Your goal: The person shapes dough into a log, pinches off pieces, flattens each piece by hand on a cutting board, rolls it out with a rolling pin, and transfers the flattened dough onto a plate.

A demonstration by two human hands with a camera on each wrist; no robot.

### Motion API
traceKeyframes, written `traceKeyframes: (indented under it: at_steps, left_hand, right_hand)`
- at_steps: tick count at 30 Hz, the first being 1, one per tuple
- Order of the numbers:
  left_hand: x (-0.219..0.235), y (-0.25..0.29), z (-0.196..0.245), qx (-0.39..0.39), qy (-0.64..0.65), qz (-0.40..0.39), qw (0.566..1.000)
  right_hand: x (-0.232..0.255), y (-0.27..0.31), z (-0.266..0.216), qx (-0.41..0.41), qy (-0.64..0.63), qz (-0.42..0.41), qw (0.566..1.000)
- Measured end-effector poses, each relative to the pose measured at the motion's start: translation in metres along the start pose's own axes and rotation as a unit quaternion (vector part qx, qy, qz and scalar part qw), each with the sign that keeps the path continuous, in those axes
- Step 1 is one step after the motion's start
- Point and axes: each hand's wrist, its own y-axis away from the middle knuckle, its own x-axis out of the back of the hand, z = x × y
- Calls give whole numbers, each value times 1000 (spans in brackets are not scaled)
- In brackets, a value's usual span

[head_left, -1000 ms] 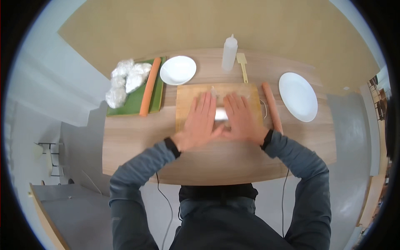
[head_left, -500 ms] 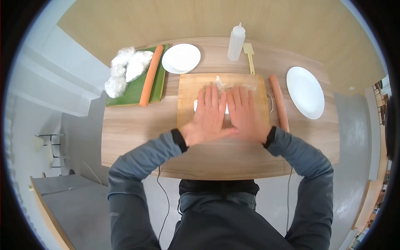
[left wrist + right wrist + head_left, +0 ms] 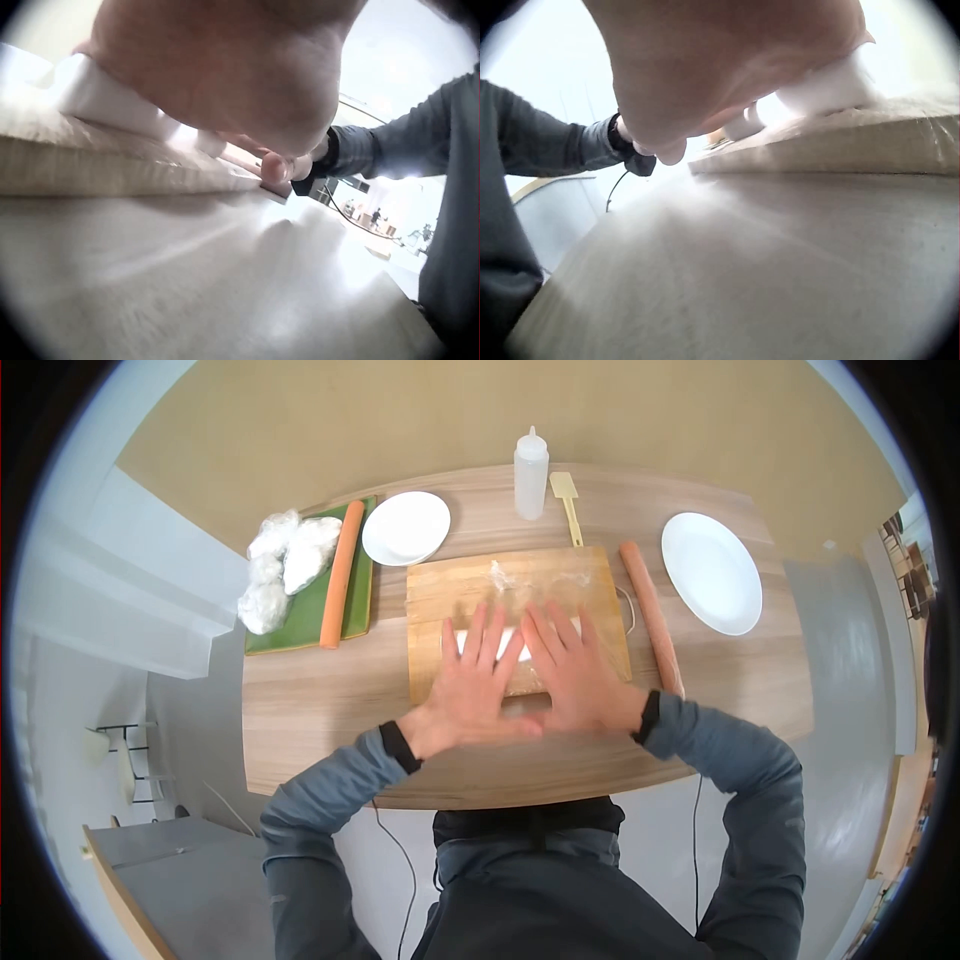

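A smooth white dough roll (image 3: 513,644) lies crosswise on the wooden cutting board (image 3: 430,582). My left hand (image 3: 466,688) rests on its left part, palm down, fingers straight and spread. On the right part lies my right hand (image 3: 582,682), likewise flat with spread fingers; the thumbs come close together at the board's near edge. Under the left palm, the left wrist view shows the thick dough (image 3: 112,103). From the other side, the right wrist view has the dough (image 3: 832,86) beneath the right palm. Much of the roll is hidden by the hands.
Clear plastic film (image 3: 500,574) lies crumpled on the board's far part. Leftward are a green tray (image 3: 300,622) with plastic-wrapped white lumps (image 3: 264,607), an orange rolling pin (image 3: 343,575), and a bowl (image 3: 407,528). A squeeze bottle (image 3: 531,482), spatula (image 3: 565,490), brownish rod (image 3: 652,615) and white plate (image 3: 712,573) stand beyond or right.
Both hands have slid back over the board toward the body, with the dough roll rolling under them. Their fingers are more spread now. The head view has shifted slightly.
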Motion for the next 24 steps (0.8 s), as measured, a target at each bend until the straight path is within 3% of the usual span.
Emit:
traceKeyframes:
  at_steps: [4,7,11,13,18,20,21,22,23,24]
  left_hand:
    - [-3,-44,-27,71,72,14,995]
    - [2,-63,-45,81,121,-3,989]
    - [4,-26,-18,45,85,-5,995]
    - [8,3,-1,-18,39,-16,999]
    - [6,13,1,-35,78,15,996]
    - [8,3,-10,-17,103,15,994]
    - [11,-4,-21,-11,157,-13,987]
    - [16,-10,-28,-7,212,-41,976]
    - [20,-11,-31,-1,218,-31,976]
    - [23,-10,-33,-8,187,10,982]
  right_hand:
    - [-9,-44,28,-29,47,-4,998]
    - [-14,-67,47,-60,29,-8,998]
    - [-8,-34,23,-19,89,-39,995]
    - [4,-5,4,-4,-59,10,998]
    - [14,12,14,25,-105,-19,994]
    - [11,-3,41,-83,-362,-17,928]
    - [20,-8,53,-74,-354,-25,932]
    - [38,-14,59,-136,-310,-24,941]
    - [50,-16,65,-197,-264,-20,944]
    - [52,-12,76,-192,-258,-27,947]
